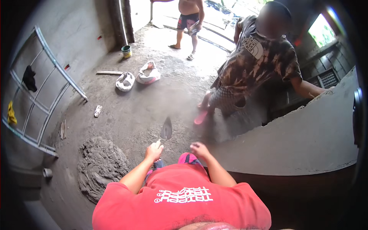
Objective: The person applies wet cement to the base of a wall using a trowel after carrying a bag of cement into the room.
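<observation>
Your left hand (154,151) grips the trowel (166,129), mid-frame; your right hand (199,148) curls, contents unclear. You seem at mortar work; loading would call for reaching the mortar heap (100,165), lower left.

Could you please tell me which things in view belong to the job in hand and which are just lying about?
Seemingly part of the job:
trowel, in the left hand
heap of wet grey mix, probably

Seemingly lying about:
plank
thin sticks
crumpled white scrap

I cannot tell about the two white bags.
</observation>
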`<state>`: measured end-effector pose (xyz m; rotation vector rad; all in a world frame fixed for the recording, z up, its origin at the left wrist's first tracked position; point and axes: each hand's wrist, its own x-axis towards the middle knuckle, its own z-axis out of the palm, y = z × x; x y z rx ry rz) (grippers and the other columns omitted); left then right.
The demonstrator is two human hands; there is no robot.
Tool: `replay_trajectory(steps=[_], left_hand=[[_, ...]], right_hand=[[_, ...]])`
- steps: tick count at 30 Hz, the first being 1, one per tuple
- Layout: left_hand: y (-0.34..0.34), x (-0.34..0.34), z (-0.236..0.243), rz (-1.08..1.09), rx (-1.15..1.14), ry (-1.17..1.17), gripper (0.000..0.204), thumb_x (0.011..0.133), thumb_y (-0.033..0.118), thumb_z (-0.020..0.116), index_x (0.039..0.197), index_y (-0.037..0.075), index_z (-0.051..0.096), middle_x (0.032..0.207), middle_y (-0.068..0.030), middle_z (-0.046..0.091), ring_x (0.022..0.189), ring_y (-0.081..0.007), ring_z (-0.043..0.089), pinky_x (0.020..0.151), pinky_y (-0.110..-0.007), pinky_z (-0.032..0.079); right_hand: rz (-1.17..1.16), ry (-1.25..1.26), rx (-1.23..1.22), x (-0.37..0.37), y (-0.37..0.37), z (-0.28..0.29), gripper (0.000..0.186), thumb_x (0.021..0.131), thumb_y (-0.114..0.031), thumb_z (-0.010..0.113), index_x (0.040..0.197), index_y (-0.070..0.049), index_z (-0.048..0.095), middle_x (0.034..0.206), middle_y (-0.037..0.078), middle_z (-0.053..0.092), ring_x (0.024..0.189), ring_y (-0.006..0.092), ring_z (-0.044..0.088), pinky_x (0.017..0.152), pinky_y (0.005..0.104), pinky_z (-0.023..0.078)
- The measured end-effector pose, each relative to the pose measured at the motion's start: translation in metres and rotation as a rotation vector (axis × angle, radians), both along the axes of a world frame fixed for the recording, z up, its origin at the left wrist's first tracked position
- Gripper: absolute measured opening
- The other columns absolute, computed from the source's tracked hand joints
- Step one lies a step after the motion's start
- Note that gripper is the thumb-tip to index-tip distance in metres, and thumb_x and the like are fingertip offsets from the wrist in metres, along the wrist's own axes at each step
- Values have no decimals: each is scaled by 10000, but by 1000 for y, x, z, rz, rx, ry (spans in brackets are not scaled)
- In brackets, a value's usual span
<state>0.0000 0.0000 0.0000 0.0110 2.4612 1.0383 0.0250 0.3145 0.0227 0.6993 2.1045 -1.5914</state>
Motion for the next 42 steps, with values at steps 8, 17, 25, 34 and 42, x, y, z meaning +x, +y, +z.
replay_trajectory(steps=[8, 17, 25, 34, 42], left_hand=[[-25, -195, 83, -2, 237, 142, 334, 850, 355, 677, 869, 23, 645, 768, -120, 668, 712, -250, 625, 677, -397, 486], [72, -355, 127, -51, 502, 96, 281, 840, 292, 700, 804, 17, 647, 723, -84, 656, 691, -158, 591, 660, -358, 477], [138, -507, 127, -48, 557, 32, 281, 833, 268, 684, 766, 8, 602, 613, -59, 567, 580, -152, 535, 571, -355, 436], [185, -679, 111, -132, 555, 6, 248, 836, 178, 666, 691, 47, 513, 603, -6, 516, 575, -96, 468, 545, -302, 402], [254, -851, 101, -492, 475, -29, 234, 850, 213, 666, 700, 68, 559, 602, 19, 514, 521, -76, 455, 490, -282, 375]], right_hand=[[-384, 449, -59, -207, -34, 54, 284, 918, -190, 682, 1141, -17, 647, 930, 27, 683, 736, 83, 602, 608, 235, 470], [-546, 502, -53, -347, 60, 69, 249, 908, -145, 688, 1117, -16, 647, 876, 31, 672, 712, 85, 603, 596, 221, 471], [-510, 531, -69, -494, 112, 107, 252, 937, -116, 650, 1142, 28, 628, 874, 39, 659, 711, 89, 596, 621, 228, 497], [-603, 507, 105, -643, 173, 113, 249, 903, -141, 682, 1111, -4, 664, 893, 37, 675, 768, 90, 609, 672, 224, 493], [-735, 180, 64, -736, 216, -1, 348, 901, -226, 705, 1198, -56, 643, 890, 36, 667, 706, 93, 574, 597, 242, 468]])
